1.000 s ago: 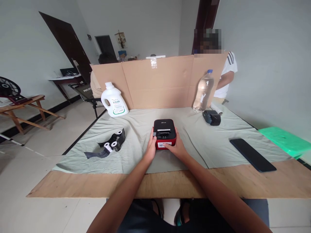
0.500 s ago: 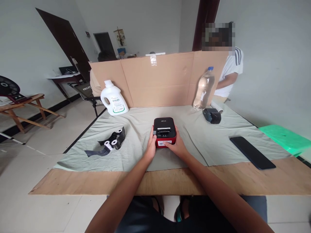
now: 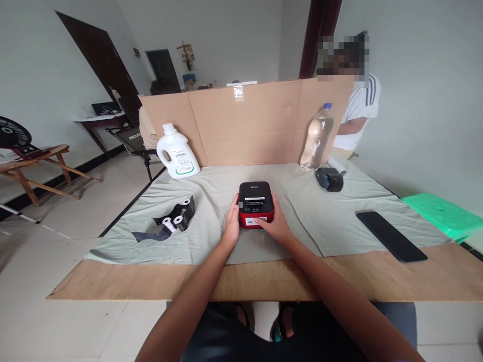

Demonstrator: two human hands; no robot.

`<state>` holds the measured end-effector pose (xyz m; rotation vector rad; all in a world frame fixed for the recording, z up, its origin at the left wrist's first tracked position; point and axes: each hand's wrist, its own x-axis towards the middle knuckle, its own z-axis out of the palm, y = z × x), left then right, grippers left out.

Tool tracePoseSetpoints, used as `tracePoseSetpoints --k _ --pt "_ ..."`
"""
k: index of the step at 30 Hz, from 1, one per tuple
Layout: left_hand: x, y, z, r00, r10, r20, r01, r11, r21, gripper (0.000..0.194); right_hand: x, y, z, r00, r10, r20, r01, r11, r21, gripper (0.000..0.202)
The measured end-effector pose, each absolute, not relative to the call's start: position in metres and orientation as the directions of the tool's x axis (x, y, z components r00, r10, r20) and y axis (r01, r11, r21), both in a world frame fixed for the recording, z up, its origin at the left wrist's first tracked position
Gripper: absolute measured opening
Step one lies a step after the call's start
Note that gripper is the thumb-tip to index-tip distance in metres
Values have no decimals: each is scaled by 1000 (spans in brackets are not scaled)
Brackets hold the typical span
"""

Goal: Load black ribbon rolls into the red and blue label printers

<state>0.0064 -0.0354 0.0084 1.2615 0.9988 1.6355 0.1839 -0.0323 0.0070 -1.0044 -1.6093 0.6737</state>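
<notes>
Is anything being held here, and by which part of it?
The box, by its sides: left hand on the left, right hand on the right, with its thumb on the front label.

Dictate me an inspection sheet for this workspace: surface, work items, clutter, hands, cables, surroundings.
Surface: wooden tabletop, mostly under a wrinkled grey-green cloth.
Work items: black-and-red device, upright on the cloth.
Clutter: rolls with dark strips, white jug, clear bottle, small dark device, black phone-like slab.
Hands: left hand against the black-and-red device's left side; right hand on its right, thumb at the front label.
Cables: nothing seen on the cloth; pale cables on a back-left side table.
Surroundings: cardboard screen, person in a white shirt beyond it, green stool at right.
</notes>
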Motion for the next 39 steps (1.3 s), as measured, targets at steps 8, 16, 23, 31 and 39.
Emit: tracePoseSetpoints --k 8,16,23,31,39 --pt "3 -21 19 -216 974 64 -368 -142 919 52 183 -32 9 -71 872 483 251 485 -838 104" --pt "-5 -15 48 -30 990 -134 -368 114 923 65 184 -31 6 -81 883 462 247 467 -849 103" --pt "4 -15 42 -81 993 -87 -411 47 911 59 185 -28 4 -65 904 423 262 424 -867 105" --pt "1 -12 41 -80 994 -74 -381 38 924 58 188 -30 8 -63 918 393 221 396 -891 104" --pt "-2 -12 40 -87 994 -64 -356 29 934 60 188 -29 10 -72 915 398 199 404 -893 105"
